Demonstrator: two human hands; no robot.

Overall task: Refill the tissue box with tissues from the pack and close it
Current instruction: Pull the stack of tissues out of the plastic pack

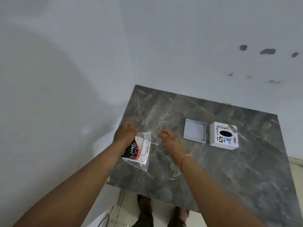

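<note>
Left hand fingers are curled around the upper end of the tissue pack, held above the marble table. Right hand fingers are loosely curled and blurred, holding nothing visible. The lid lies open-side up just beside the sticker-covered tissue box, well right.

Bare marble table is lying open between the hands and the far edge; the open tray and stickered box are standing just beside each other, blocking the right side.
</note>
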